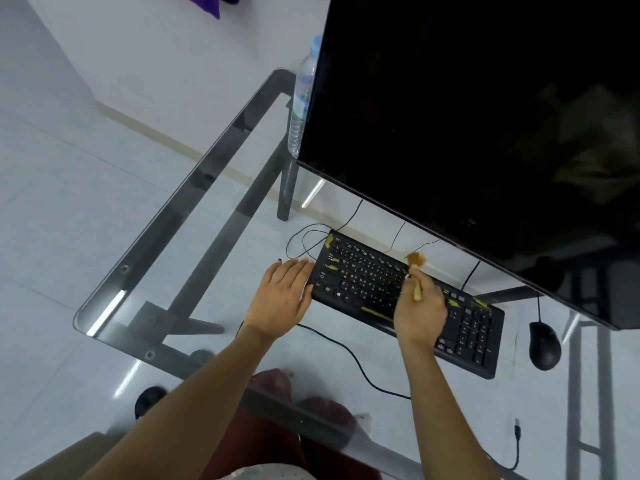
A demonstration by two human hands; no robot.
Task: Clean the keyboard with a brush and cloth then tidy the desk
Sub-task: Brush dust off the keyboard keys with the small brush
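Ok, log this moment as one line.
phase: brushing | right hand: grips brush over keyboard top row | left hand: flat, steadying keyboard's left end | cloth: not seen

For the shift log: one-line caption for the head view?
Right hand sweeps brush over black keyboard while left hand steadies its end.

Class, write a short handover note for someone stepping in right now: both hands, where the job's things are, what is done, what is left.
Left hand: open, fingers straight, resting against the left end of the keyboard.
Right hand: grips the brush, bristles over the keyboard's rear edge near the monitor.
Keyboard lies on the glass desk, mouse to its right, water bottle behind the monitor's left edge.
Done: brushing is under way.
Left: finish brushing, wipe with a cloth (none in view), tidy the desk.
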